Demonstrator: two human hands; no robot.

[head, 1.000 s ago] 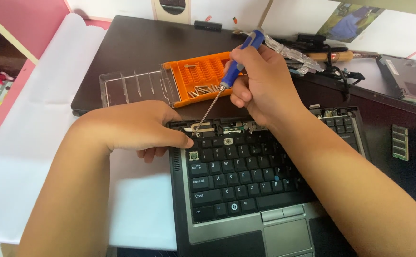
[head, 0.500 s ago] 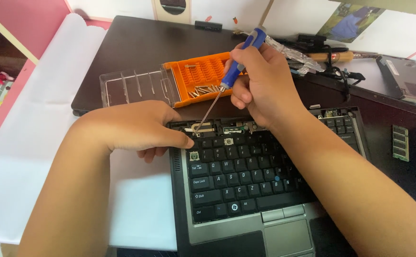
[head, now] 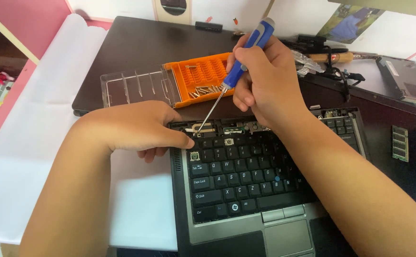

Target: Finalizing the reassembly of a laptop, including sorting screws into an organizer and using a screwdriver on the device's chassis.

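Screwdriver [head: 239, 69], blue-handled, sits upper centre of the frame in the right hand [head: 265, 78], whose fingers close around its handle; its tip touches the laptop's [head: 227, 223] top-left corner. Left hand [head: 136, 128] presses flat there, fingers curled on the edge, below an orange bit case [head: 203, 76] on the desk [head: 132, 52].

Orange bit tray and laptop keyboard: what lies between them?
In the head view, bare dark desk, crossed only by the screwdriver shaft slanting from tray toward keyboard.

blue plastic-handled screwdriver [head: 246, 59], matt black keyboard [head: 246, 176]
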